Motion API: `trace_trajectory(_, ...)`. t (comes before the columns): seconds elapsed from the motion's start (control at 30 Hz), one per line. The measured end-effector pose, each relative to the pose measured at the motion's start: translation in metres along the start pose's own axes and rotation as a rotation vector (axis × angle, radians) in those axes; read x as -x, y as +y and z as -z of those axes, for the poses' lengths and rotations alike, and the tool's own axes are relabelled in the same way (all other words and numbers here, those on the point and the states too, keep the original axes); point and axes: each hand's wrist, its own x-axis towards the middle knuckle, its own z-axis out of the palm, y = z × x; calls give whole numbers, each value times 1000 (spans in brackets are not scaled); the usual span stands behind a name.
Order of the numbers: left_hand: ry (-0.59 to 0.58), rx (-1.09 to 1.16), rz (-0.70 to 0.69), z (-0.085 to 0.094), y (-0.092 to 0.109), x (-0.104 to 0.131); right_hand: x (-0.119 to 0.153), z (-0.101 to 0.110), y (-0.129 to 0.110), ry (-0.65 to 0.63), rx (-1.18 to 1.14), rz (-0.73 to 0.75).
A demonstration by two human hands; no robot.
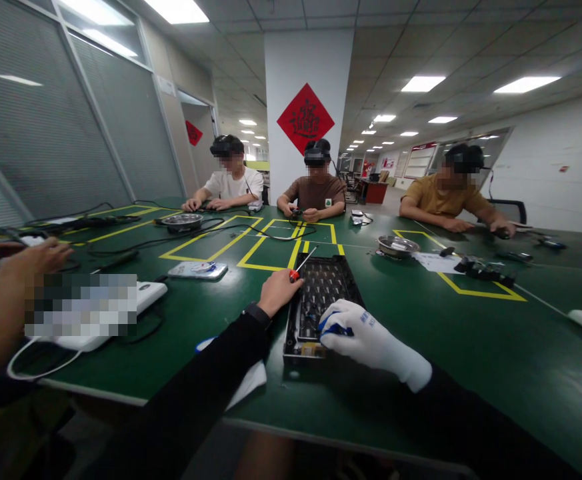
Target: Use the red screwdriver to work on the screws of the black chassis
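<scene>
My left hand (278,292), bare with a dark wristband, is closed around the red handle of a screwdriver (295,274). The screwdriver's thin metal shaft points away and to the right. Its fist rests by the left edge of a black open case (325,268), which holds rows of small pale pieces. On my right hand (363,333) is a white glove with blue fingertips. Its fingers are curled together over the near right part of the case, and whatever they pinch is hidden. Near the case's front end shows a yellowish patch (311,349).
A white glove-like cloth (251,383) lies under my left forearm. To the left are a phone (198,269), a white power strip (143,300) and a neighbour's hand (35,263). Metal bowls (183,221) (397,246) and cables stand farther off. Three people sit opposite at the green table (451,347).
</scene>
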Motion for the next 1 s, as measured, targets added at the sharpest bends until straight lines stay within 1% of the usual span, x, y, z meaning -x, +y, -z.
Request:
trace_trajectory(0.13, -9, 11, 13, 0, 1, 0, 0, -1, 1, 20, 42, -3)
trace_trajectory(0.3, -6, 17, 13, 0, 1, 0, 1, 1, -3, 10, 50, 52)
trace_trajectory(0.43, -10, 7, 23, -1, 0, 0, 1, 2, -5, 24, 85, 53)
trace_trajectory(0.5, -5, 2, 14, -1, 0, 0, 1, 2, -6, 3, 92, 49)
trace_trajectory(0.6, -8, -2, 9, -1, -1, -1, 1, 1, -5, -39, 45, 38)
trace_trajectory(0.73, -18, 2, 19, -1, -1, -1, 0, 1, -1, -50, -25, 12)
trace_trajectory(1.0, -5, -4, 3, -1, 0, -1, -1, 0, -1, -90, 22, 5)
